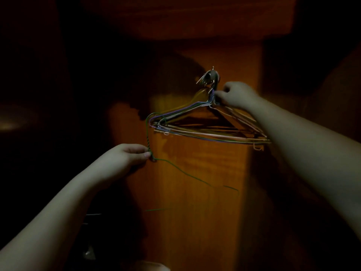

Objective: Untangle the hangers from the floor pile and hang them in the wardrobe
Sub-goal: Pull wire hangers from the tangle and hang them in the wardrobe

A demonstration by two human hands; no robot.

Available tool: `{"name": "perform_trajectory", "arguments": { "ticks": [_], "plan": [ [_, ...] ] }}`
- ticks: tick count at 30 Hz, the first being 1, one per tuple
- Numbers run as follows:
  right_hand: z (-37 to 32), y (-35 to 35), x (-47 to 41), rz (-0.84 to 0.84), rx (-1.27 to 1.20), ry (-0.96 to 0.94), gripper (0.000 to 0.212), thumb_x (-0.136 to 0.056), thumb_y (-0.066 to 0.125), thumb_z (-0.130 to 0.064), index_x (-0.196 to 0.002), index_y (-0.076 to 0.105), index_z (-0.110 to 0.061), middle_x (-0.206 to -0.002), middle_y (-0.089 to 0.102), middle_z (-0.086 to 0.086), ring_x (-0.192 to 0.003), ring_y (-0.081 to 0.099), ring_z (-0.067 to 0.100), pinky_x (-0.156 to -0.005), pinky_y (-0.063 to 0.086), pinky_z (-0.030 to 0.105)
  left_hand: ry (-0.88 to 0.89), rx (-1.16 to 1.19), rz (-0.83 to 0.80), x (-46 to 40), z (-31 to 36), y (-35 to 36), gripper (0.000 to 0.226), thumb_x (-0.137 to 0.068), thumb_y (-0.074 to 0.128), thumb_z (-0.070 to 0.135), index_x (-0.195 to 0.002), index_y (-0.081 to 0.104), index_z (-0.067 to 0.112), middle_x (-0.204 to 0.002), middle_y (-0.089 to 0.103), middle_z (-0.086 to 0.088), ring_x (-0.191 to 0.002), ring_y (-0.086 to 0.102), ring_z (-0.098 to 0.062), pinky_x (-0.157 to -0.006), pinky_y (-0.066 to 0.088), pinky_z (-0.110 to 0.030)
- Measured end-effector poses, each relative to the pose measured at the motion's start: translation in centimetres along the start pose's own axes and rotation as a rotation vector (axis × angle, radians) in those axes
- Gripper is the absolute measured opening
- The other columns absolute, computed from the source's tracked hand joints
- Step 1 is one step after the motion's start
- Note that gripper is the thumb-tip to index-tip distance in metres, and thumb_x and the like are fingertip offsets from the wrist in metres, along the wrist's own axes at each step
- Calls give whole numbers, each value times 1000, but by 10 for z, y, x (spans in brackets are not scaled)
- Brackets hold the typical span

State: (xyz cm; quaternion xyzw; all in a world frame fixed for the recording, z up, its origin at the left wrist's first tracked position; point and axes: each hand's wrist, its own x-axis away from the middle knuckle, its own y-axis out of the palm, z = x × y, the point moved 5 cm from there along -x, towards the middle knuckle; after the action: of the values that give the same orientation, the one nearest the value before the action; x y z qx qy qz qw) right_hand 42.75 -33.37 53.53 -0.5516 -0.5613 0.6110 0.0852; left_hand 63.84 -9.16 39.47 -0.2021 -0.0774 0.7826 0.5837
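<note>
At frame centre, the right hand [235,95] pinched the necks of the bundled wire hangers [205,124] on the wardrobe hook [212,77]; the left hand [132,153] gripped a green hanger [147,137], probably needing hooking next.

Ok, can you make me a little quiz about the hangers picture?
1. True or false: the bunch of hangers hangs from a metal hook on the wooden panel.
2. Which hand pinches the green wire hanger: A the left hand, B the right hand, C neither?
3. Fill in: the right hand holds the bunch near its ___.

Key: 1 true. 2 A. 3 necks, just under the hook.
</note>
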Motion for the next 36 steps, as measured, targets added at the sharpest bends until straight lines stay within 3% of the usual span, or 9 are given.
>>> {"name": "perform_trajectory", "arguments": {
  "ticks": [3,6,12,16,20,25,27,30,36],
  "plan": [
    [1,-23,35,189,-134,-27,32,-100,47,-40,-112,59,-13,-98,56,3,-88,50,17,-71,37,32,-37,-4,-21,3,-13,6,25,-97,54,14,-81,72,11,-56,40,0,-47,32,-10,-44,20,-21],
    [-1,-27,94,276,-305,-59,23,-100,48,-35,-105,61,-17,-92,58,1,-83,52,17,-70,42,35,-84,-19,-59,6,-31,15,26,-98,54,17,-81,73,13,-60,38,-5,-51,28,-14,-48,15,-28],
    [-5,53,227,-35,-552,-25,15,-96,56,-25,-81,59,-28,-78,60,-6,-71,53,9,-66,39,28,-198,-14,-96,17,-71,50,21,-99,53,19,-88,70,13,-59,47,-1,-49,34,-14,-47,23,-26],
    [-8,123,289,-317,-670,75,20,-96,58,-26,-77,61,-19,-72,59,11,-61,50,13,-60,37,32,-233,-52,-98,22,-84,77,20,-100,53,21,-94,68,10,-61,58,0,-55,43,-18,-49,31,-28],
    [-19,170,330,-504,-719,112,25,-98,54,-33,-80,59,-16,-62,47,-9,-56,41,4,-55,30,24,-251,-40,-106,28,-88,104,21,-101,52,22,-96,65,7,-65,65,-3,-48,42,-15,-45,31,-24],
    [-29,189,346,-578,-761,136,23,-99,51,-37,-81,58,-25,-69,46,-10,-60,42,0,-57,33,18,-261,-101,-85,29,-96,126,22,-101,51,26,-97,65,10,-73,72,-3,-45,46,-12,-46,36,-24],
    [-31,190,345,-597,-779,150,23,-99,49,-40,-87,59,-24,-74,48,-8,-64,44,-1,-60,34,17,-261,-103,-60,29,-99,132,21,-101,50,27,-97,65,13,-78,75,-1,-53,55,-14,-52,42,-26],
    [-32,190,343,-638,-830,193,27,-98,46,-47,-93,60,-25,-87,61,3,-77,56,14,-68,39,26,-268,-55,3,31,-104,138,20,-102,50,26,-98,65,13,-83,76,0,-64,63,-16,-59,45,-27],
    [-34,196,339,-792,-886,225,20,-98,50,-43,-93,60,-26,-85,65,-4,-81,60,9,-81,49,38,-281,23,151,32,-108,143,19,-101,51,26,-101,64,13,-88,75,3,-76,68,-16,-64,45,-29]
  ]
}}
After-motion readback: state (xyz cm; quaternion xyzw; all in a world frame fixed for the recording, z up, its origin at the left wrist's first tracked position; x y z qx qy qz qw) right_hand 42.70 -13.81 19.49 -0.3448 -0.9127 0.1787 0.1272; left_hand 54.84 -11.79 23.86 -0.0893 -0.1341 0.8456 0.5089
